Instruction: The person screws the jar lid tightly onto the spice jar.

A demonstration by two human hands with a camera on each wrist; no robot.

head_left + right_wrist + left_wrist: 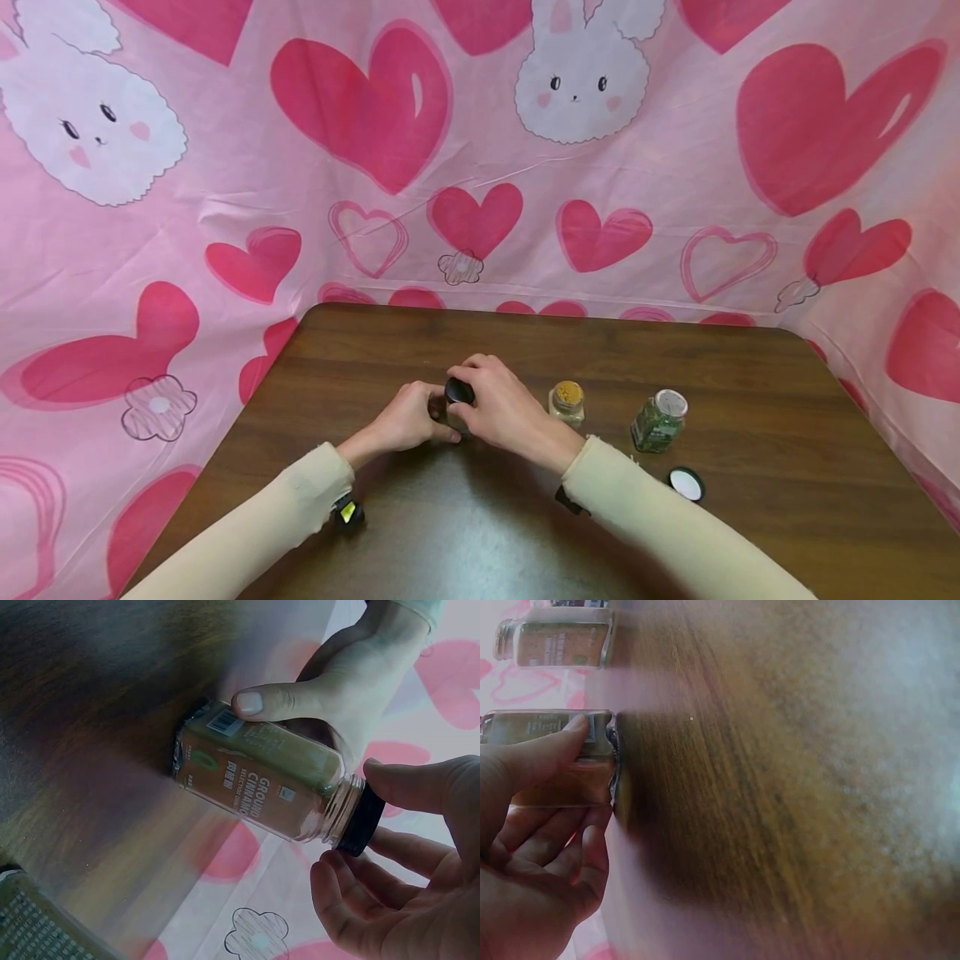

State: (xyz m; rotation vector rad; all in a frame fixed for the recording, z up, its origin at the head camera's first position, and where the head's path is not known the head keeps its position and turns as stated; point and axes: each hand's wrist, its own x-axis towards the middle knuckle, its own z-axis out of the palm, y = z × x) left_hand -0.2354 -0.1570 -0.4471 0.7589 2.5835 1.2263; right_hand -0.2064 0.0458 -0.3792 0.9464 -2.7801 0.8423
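Cinnamon jar [251, 780], long axis vertical, cap [458, 391] upward, in the grip of both hands [408, 419] [504, 410]

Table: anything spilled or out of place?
A lid lies white side up near the green jar. Neither that nor the yellow jar has a black cap on, yet only one lid is loose; the other cap is in the right hand, at the cinnamon jar. Possible spill: can't tell.

Perhaps a home, heart-print drapes [487, 158], brown table [480, 525]
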